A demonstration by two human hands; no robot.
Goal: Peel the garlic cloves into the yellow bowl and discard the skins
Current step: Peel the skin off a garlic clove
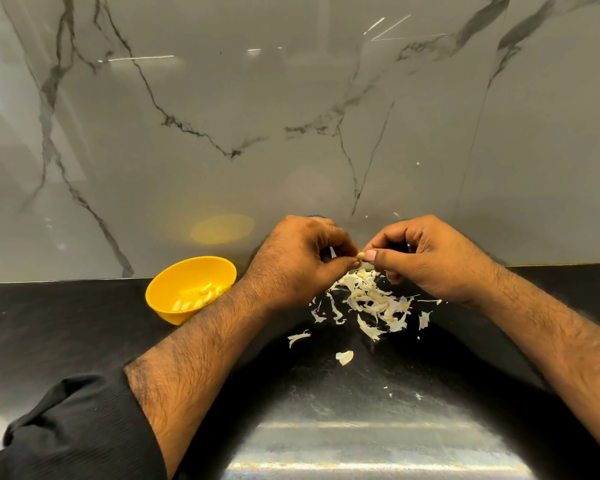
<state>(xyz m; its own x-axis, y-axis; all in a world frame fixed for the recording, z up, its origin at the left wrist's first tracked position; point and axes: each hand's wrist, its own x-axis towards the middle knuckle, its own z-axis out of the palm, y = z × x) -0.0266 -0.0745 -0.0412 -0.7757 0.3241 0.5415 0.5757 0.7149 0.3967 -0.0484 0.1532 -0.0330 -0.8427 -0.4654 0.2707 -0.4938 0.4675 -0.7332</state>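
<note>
A small garlic clove is pinched between the fingertips of both hands, above the counter. My left hand holds its left end with curled fingers; my right hand holds its right end with thumb and fingers. Directly below them lies a heap of pale garlic skins on the black counter. The yellow bowl stands to the left, by my left forearm, with several peeled cloves inside.
A grey marble-veined wall rises right behind the black counter. Loose skin scraps are scattered toward me. A shiny metal strip runs along the near edge. My black sleeve covers the lower left.
</note>
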